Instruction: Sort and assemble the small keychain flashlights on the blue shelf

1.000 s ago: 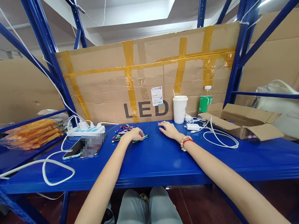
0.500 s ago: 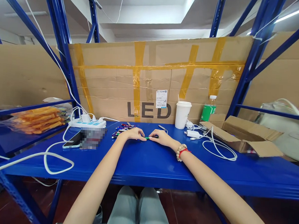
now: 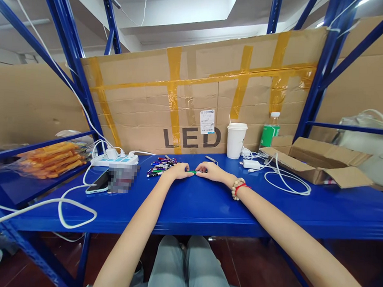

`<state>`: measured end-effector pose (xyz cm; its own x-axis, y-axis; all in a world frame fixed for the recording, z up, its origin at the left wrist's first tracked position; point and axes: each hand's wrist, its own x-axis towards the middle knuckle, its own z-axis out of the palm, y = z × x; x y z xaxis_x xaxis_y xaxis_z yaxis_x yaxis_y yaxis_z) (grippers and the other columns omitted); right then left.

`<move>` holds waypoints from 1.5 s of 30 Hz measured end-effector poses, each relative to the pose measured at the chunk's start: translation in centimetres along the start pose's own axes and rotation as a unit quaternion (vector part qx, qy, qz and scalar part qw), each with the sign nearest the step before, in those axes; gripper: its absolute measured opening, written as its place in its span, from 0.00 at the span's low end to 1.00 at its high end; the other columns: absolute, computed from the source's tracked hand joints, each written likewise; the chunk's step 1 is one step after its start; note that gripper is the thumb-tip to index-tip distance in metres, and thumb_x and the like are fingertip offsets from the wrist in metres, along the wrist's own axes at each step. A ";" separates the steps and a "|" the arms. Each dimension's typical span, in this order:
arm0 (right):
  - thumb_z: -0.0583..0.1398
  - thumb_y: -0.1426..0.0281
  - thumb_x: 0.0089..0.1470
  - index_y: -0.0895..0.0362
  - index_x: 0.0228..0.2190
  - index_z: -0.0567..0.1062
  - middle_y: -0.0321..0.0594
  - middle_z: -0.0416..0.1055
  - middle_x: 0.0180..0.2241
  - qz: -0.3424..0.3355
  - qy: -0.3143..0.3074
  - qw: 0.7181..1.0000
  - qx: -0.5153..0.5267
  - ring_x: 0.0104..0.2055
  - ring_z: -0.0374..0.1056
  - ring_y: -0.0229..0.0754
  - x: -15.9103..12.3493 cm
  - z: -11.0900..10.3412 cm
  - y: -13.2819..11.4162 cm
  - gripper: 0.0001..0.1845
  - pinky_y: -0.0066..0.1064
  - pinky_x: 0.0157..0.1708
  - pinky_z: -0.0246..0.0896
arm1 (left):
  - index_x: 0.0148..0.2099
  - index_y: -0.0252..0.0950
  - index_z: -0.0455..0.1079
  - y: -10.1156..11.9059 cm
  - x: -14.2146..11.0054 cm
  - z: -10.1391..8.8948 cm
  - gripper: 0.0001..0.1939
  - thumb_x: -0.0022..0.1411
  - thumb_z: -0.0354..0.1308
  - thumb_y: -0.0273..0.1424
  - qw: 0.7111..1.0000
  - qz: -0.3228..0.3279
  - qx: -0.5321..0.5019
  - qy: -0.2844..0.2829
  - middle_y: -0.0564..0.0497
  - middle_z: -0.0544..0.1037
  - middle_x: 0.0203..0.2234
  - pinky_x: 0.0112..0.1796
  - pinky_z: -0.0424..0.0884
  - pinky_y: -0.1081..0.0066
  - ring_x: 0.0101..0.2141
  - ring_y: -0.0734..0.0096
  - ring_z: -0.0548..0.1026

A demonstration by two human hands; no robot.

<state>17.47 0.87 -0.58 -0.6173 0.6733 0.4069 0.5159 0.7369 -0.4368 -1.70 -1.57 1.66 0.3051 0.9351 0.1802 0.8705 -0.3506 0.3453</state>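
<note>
Between my two hands a slim green pen (image 3: 191,172) lies level, just above or on the blue tabletop. My left hand (image 3: 179,171) pinches its left end with thumb and fingertips. Around the right end my right hand (image 3: 211,172) is closed, and a dark tip shows under the fingers. A pile of pens (image 3: 158,167) in several colours lies beside and behind my left hand, partly covered by it. Behind my right hand rests a grey pen-like object (image 3: 211,160), too small to make out fully.
A white paper cup (image 3: 235,141) with a straw, a green-labelled bottle (image 3: 270,132) and an open cardboard box (image 3: 318,171) stand to the right, near white cables (image 3: 287,191). At left are a power strip (image 3: 126,159), a phone (image 3: 98,182) and bagged orange items (image 3: 52,159).
The view has tilted and shifted slightly. My left fingers have come onto the pen's left end, closer than before. My right hand keeps its grip on the pen.
</note>
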 end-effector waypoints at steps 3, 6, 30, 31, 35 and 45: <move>0.59 0.65 0.50 0.60 0.34 0.75 0.39 0.71 0.28 0.003 -0.010 1.000 0.004 0.30 0.66 0.38 0.0 0.0 0.0 0.11 0.30 0.32 0.61 | 0.29 0.38 0.68 0.0 0.0 0.0 0.13 0.49 0.58 0.42 1.000 -0.003 -0.007 -0.006 0.49 0.75 0.27 0.30 0.63 0.72 0.28 0.64 0.72; 0.59 0.65 0.50 0.60 0.34 0.75 0.39 0.71 0.27 0.001 -0.018 1.000 0.008 0.29 0.65 0.38 0.0 -0.1 0.1 0.12 0.29 0.31 0.60 | 0.29 0.38 0.67 0.1 0.0 0.0 0.14 0.48 0.59 0.44 1.000 -0.006 -0.014 -0.007 0.49 0.75 0.27 0.29 0.63 0.73 0.29 0.65 0.72; 0.60 0.65 0.49 0.60 0.36 0.75 0.37 0.68 0.25 0.003 -0.027 1.000 0.005 0.27 0.63 0.36 0.1 0.0 0.6 0.14 0.27 0.28 0.57 | 0.42 0.36 0.66 0.9 0.2 -0.5 0.20 0.56 0.50 0.46 0.990 -0.021 0.106 -0.092 0.45 0.75 0.42 0.37 0.66 0.70 0.39 0.62 0.73; 0.60 0.65 0.50 0.60 0.36 0.75 0.37 0.68 0.25 -0.002 -0.027 1.000 0.000 0.27 0.63 0.37 0.1 0.0 0.7 0.14 0.27 0.28 0.57 | 0.42 0.36 0.66 0.9 0.2 -0.5 0.20 0.56 0.50 0.46 0.990 -0.018 0.109 -0.093 0.45 0.75 0.41 0.37 0.66 0.70 0.38 0.62 0.73; 0.58 0.67 0.51 0.60 0.35 0.74 0.40 0.69 0.30 -0.043 -0.016 0.998 -0.043 0.31 0.64 0.39 0.1 0.1 0.6 0.11 0.29 0.32 0.59 | 0.42 0.35 0.68 1.2 0.2 -0.3 0.21 0.60 0.44 0.46 0.991 0.005 0.107 -0.084 0.44 0.76 0.40 0.39 0.65 0.69 0.39 0.61 0.73; 0.55 0.66 0.56 0.56 0.41 0.72 0.43 0.73 0.38 -0.057 0.002 0.997 -0.052 0.39 0.68 0.43 -0.2 0.2 -0.3 0.12 0.34 0.39 0.61 | 0.43 0.31 0.72 2.1 0.0 0.0 0.33 0.64 0.30 0.47 0.997 0.001 0.051 -0.050 0.40 0.77 0.41 0.42 0.65 0.68 0.43 0.58 0.73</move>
<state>17.36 0.50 -0.69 -0.6735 0.5847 0.4522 0.5013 0.8109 -0.3018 0.08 -2.32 2.39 0.3399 0.9365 0.0858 0.9028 -0.3505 0.2491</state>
